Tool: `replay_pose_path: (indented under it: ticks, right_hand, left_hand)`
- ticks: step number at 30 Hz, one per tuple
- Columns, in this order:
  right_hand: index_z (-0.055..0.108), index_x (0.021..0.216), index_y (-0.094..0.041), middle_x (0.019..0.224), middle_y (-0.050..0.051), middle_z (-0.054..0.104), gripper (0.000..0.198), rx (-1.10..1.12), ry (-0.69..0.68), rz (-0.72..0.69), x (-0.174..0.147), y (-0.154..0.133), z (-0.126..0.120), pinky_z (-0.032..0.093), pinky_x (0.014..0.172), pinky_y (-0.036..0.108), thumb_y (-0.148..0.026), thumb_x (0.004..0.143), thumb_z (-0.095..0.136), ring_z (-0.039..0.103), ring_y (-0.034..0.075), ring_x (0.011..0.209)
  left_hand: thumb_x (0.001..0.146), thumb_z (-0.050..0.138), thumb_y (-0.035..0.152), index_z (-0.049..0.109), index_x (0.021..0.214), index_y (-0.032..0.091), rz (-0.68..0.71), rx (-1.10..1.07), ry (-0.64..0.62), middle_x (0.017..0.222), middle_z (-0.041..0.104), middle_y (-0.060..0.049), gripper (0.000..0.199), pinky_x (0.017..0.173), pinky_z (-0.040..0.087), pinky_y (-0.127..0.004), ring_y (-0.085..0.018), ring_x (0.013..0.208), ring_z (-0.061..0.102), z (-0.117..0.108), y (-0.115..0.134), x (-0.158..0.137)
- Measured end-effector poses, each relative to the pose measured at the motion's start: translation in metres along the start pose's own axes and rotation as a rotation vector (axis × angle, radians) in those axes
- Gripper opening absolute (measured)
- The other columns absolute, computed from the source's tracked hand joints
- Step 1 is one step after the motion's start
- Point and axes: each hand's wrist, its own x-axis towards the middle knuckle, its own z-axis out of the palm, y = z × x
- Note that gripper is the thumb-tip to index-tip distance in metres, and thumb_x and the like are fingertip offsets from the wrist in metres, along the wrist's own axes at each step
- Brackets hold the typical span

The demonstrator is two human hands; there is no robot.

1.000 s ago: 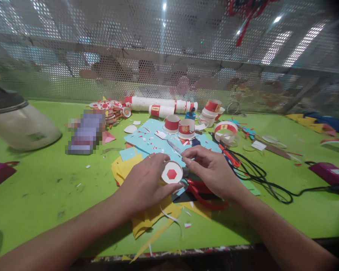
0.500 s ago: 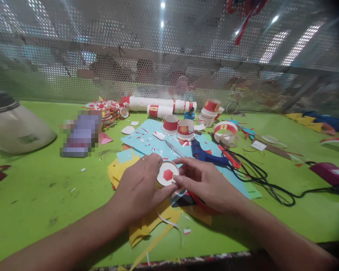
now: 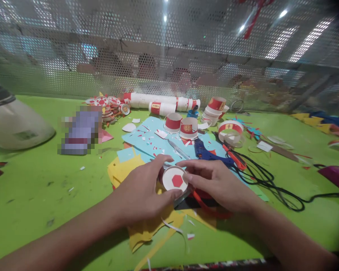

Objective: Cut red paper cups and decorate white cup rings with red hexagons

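Observation:
Between my two hands is the round white base of a paper cup (image 3: 168,182) with a red hexagon (image 3: 177,181) on it. My left hand (image 3: 144,188) curves around its left side, thumb at the lower rim and fingers behind the upper left. The thumb of my right hand (image 3: 219,184) presses on the face at the right edge, beside the hexagon; its other fingers bend behind the rim. Under the hands, an orange-red handle (image 3: 203,207) shows, partly hidden by my right hand. Yellow paper (image 3: 142,235) and light blue paper (image 3: 142,131) lie beneath.
Ahead are a blue glue gun (image 3: 207,153), cut red-and-white paper cups (image 3: 173,123), a cutter (image 3: 235,157) and a black cable (image 3: 274,188). Stacked cups (image 3: 152,101) lie at the back. A pale container (image 3: 19,124) and a blurred-out phone-like object (image 3: 81,131) stand left.
The cup base has shifted slightly right in view and turned its face up more. My left index finger has lifted away from the rim and the hand has opened wider around it.

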Motion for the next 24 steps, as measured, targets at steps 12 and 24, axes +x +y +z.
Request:
replay_pose_path:
  ticks: [12,24]
  right_hand:
    - [0.067,0.095,-0.017,0.084,0.003,0.067,0.018,0.002,-0.016,-0.021,0.001,0.001,-0.006,0.047,0.063,0.026,-0.028,0.082,0.060,0.059,0.014,0.069]
    - [0.063,0.091,-0.017,0.077,0.000,0.062,0.019,0.080,0.005,0.000,0.003,0.001,-0.005,0.043,0.058,0.024,-0.034,0.082,0.063,0.054,0.011,0.064]
  left_hand:
    - [0.078,0.063,0.032,0.047,0.123,0.024,0.120,-0.168,-0.110,0.107,0.066,-0.006,0.049,0.074,0.050,-0.036,-0.023,0.089,0.062,0.005,-0.005,-0.002]
    - [0.084,0.058,0.036,0.053,0.114,0.023,0.213,0.034,-0.028,0.106,0.064,-0.005,0.033,0.080,0.046,-0.037,-0.024,0.096,0.058,0.008,-0.008,0.000]
